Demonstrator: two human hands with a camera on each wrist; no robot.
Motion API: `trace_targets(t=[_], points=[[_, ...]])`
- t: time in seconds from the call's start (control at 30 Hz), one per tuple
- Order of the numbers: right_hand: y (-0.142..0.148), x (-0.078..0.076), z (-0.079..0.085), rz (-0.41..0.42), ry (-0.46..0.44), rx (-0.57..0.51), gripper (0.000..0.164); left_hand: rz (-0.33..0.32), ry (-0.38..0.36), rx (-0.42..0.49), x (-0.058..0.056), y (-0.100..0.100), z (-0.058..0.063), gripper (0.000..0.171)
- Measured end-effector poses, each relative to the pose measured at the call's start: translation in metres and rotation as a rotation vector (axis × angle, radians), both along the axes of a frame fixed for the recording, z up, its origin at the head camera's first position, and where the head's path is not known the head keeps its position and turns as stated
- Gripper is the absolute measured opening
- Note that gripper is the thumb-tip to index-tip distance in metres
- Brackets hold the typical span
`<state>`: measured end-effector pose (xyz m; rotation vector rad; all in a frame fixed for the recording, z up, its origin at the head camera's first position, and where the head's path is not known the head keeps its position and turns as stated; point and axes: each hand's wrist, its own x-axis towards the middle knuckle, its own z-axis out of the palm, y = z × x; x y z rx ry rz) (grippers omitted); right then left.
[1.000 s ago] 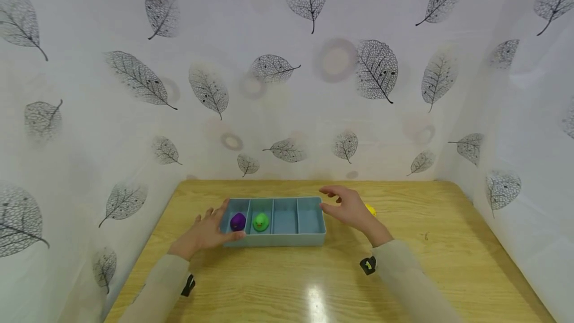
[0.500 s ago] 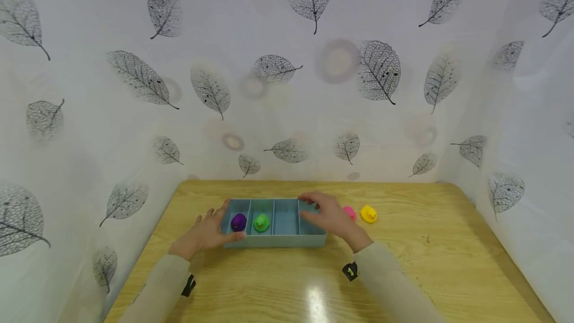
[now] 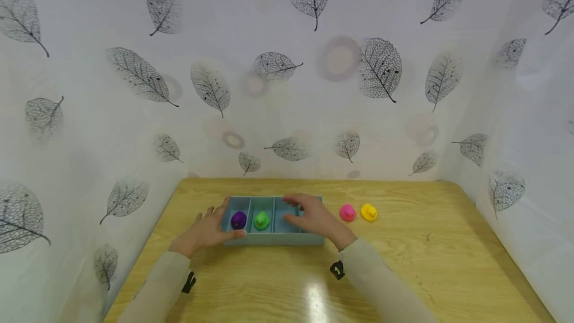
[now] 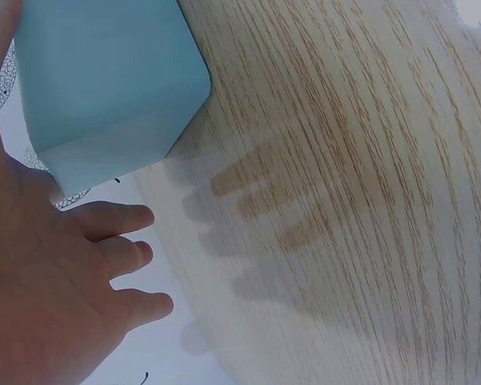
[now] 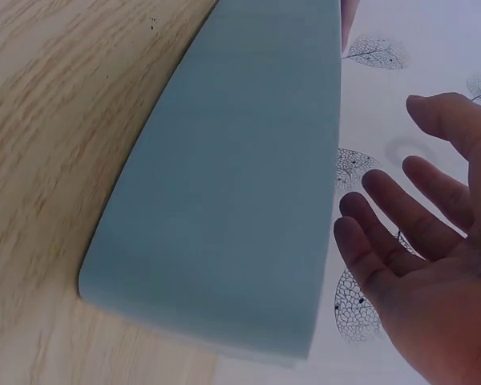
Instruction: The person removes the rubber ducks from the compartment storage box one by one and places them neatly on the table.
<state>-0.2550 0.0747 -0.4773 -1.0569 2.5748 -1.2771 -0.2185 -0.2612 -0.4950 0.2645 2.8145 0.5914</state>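
A blue-grey box with four compartments [image 3: 287, 239] lies on the table. A purple toy duck [image 3: 238, 220] sits in its leftmost compartment, and a green toy duck [image 3: 261, 221] in the one beside it. My left hand [image 3: 204, 233] holds the box's left end, the thumb over the front wall and the index finger at the back corner; its other fingers extend past the box's end [image 4: 104, 152]. Over the two right compartments hovers my right hand [image 3: 314, 217], thumb and fingers apart, holding nothing. The right wrist view shows those fingers [image 5: 409, 216] clear of the box wall.
To the right of the box, a pink toy duck [image 3: 348, 213] and a yellow toy duck [image 3: 369, 212] stand on the wooden table [image 3: 448, 253]. White sheeting with leaf prints [image 3: 287, 108] encloses the table at the back and both sides.
My right hand has moved left, from beside the box's right end to over its right compartments, uncovering the pink and yellow toy ducks. The left hand stays on the box.
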Motion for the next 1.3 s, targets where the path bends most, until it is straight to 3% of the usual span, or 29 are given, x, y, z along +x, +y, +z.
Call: trace_targets(t=[0.6, 1.3], points=[[-0.030, -0.004, -0.012, 0.028, -0.066, 0.000, 0.051, 0.014, -0.013, 0.003, -0.002, 0.000, 0.000, 0.127], [-0.057, -0.008, -0.023, 0.037, -0.064, 0.209, 0.052, 0.008, -0.013, 0.001, -0.003, -0.001, -0.002, 0.127]])
